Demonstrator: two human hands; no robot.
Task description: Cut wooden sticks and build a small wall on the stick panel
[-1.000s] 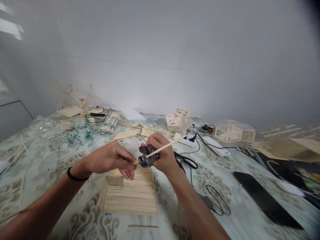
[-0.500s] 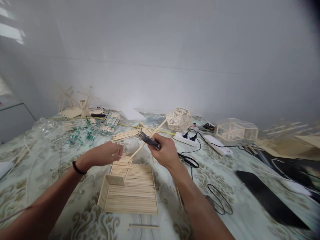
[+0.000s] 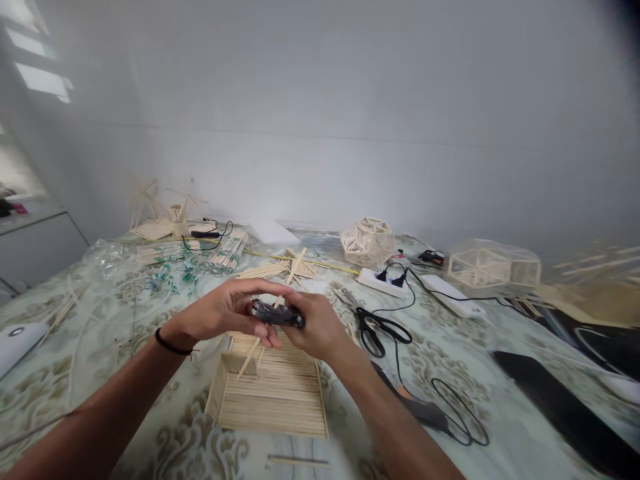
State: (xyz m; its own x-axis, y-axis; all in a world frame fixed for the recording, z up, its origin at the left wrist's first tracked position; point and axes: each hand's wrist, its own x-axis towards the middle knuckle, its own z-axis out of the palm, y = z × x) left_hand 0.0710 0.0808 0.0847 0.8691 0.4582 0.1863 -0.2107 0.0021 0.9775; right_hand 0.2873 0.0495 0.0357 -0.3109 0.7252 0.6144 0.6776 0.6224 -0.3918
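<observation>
My right hand (image 3: 317,325) is wrapped round a dark metal hand tool (image 3: 277,313) above the wooden-stick structure. A long thin wooden stick (image 3: 247,360) passes slantwise behind the tool. Fingers and thumb of my left hand (image 3: 225,310) curl round the tool's left end; whether they also pinch the stick is hard to make out. Below the hands lies a rectangular panel (image 3: 275,400) of side-by-side sticks, with low upright stick walls (image 3: 216,390) at its left. A short stick (image 3: 299,461) rests on the cloth in front of it.
Black-handled scissors (image 3: 377,327), a glue gun (image 3: 420,407) and a black flat object (image 3: 560,407) lie to the right. Farther back are a power strip (image 3: 383,282), stick polyhedra (image 3: 369,241) and stick bundles (image 3: 233,248). A white device (image 3: 20,343) is at the left edge.
My left hand has moved right to meet the tool. My right hand has come lower and left, and the tool lies more level. The scissors now show, and the view has shifted slightly.
</observation>
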